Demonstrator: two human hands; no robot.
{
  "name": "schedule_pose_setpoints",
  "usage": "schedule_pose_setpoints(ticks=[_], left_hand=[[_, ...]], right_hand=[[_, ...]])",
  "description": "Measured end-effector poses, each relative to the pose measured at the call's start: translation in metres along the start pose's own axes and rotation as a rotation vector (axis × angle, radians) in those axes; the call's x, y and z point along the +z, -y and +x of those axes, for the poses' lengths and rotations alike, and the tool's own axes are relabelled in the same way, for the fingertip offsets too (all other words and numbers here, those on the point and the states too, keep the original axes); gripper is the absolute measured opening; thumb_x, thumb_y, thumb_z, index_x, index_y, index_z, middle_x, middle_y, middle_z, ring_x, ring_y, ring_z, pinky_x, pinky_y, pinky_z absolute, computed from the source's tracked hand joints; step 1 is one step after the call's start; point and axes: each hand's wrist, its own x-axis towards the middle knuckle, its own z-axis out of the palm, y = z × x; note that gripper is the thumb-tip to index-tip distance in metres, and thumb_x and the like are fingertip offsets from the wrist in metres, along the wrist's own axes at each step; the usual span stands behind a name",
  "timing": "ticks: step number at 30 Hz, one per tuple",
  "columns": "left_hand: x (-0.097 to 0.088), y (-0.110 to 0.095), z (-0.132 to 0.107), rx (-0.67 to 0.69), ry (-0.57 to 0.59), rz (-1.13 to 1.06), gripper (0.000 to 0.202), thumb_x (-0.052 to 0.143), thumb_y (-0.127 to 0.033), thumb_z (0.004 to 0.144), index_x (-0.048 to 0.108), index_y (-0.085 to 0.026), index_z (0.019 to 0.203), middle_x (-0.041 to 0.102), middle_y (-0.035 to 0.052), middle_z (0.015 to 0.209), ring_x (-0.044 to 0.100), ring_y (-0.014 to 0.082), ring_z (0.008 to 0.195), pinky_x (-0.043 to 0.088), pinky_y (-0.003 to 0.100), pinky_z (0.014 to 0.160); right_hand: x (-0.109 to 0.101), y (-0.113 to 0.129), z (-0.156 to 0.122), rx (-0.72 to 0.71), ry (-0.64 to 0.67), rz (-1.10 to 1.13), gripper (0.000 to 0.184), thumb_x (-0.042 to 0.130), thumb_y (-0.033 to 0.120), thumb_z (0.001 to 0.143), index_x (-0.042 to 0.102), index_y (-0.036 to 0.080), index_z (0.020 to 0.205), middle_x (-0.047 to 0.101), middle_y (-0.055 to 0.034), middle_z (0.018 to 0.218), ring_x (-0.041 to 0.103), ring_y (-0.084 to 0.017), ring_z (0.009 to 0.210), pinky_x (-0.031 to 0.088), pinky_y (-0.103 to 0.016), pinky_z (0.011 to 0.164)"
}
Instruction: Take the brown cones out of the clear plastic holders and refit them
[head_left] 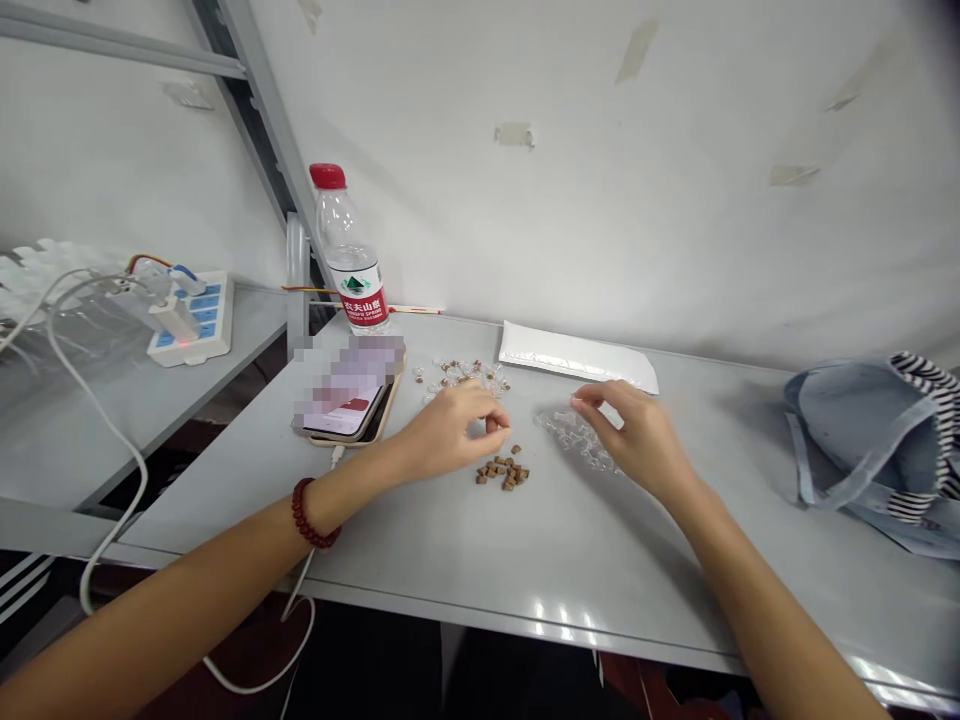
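Note:
Small brown cubes [504,472] lie in a loose cluster on the grey table. Just above them is my left hand [454,428], its thumb and forefinger pinched together; whatever is between the tips is too small to make out. My right hand [634,432] hovers over a pile of small clear plastic pieces [581,438], also with thumb and fingertips together. I cannot make out what sits in that pinch. Behind my left hand, more clear pieces [487,376] are spread out, several with brown bits in or beside them.
A phone [349,415] on a charging cable lies left of my left hand. Behind it stands a red-capped water bottle [356,265]. A flat white packet [577,352] rests near the wall. A fabric bag [862,430] lies at right, and a power strip [199,325] at far left.

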Motion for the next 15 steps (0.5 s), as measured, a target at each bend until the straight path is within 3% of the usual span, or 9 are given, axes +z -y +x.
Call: schedule_pose_setpoints(ticks=[3, 6, 9, 12, 15], left_hand=[[0.000, 0.001, 0.000, 0.047, 0.092, 0.075, 0.010, 0.057, -0.018, 0.082, 0.066, -0.015, 0.079, 0.065, 0.0033, 0.075, 0.053, 0.0177, 0.083, 0.044, 0.030, 0.079], [-0.004, 0.007, 0.001, -0.001, 0.063, 0.129, 0.013, 0.055, -0.020, 0.084, 0.067, -0.015, 0.084, 0.065, 0.0033, 0.077, 0.053, 0.0183, 0.085, 0.045, 0.031, 0.080], [-0.013, 0.019, 0.001, -0.108, 0.040, 0.317, 0.019, 0.048, -0.018, 0.086, 0.067, -0.014, 0.089, 0.065, 0.0053, 0.082, 0.052, 0.0215, 0.090, 0.045, 0.035, 0.083], [-0.020, 0.032, -0.001, -0.219, 0.058, 0.532, 0.024, 0.045, -0.019, 0.087, 0.066, -0.015, 0.099, 0.061, 0.0093, 0.093, 0.052, 0.0261, 0.095, 0.045, 0.041, 0.085], [-0.015, 0.039, -0.003, -0.275, 0.091, 0.556, 0.027, 0.045, -0.020, 0.087, 0.063, -0.016, 0.107, 0.055, 0.0109, 0.104, 0.055, 0.0257, 0.094, 0.047, 0.041, 0.083]], right_hand=[[-0.004, -0.017, 0.000, 0.057, 0.081, -0.065, 0.014, 0.052, 0.027, 0.090, 0.063, 0.019, 0.085, 0.065, -0.0052, 0.078, 0.059, -0.021, 0.076, 0.047, -0.034, 0.066], [-0.001, -0.027, -0.004, 0.081, 0.175, -0.094, 0.016, 0.052, 0.029, 0.090, 0.064, 0.020, 0.085, 0.068, -0.0061, 0.083, 0.060, -0.023, 0.081, 0.048, -0.038, 0.071], [0.001, -0.021, -0.004, 0.047, 0.187, -0.134, 0.016, 0.052, 0.030, 0.090, 0.065, 0.019, 0.087, 0.068, -0.0078, 0.084, 0.060, -0.026, 0.084, 0.048, -0.042, 0.072], [-0.006, 0.013, 0.001, -0.104, 0.076, -0.036, 0.015, 0.050, 0.024, 0.091, 0.064, 0.019, 0.088, 0.068, -0.0079, 0.083, 0.060, -0.024, 0.078, 0.049, -0.040, 0.069], [-0.018, 0.072, 0.001, -0.272, -0.020, 0.184, 0.020, 0.045, 0.017, 0.092, 0.064, 0.023, 0.095, 0.070, -0.0050, 0.085, 0.064, -0.020, 0.082, 0.052, -0.037, 0.073]])
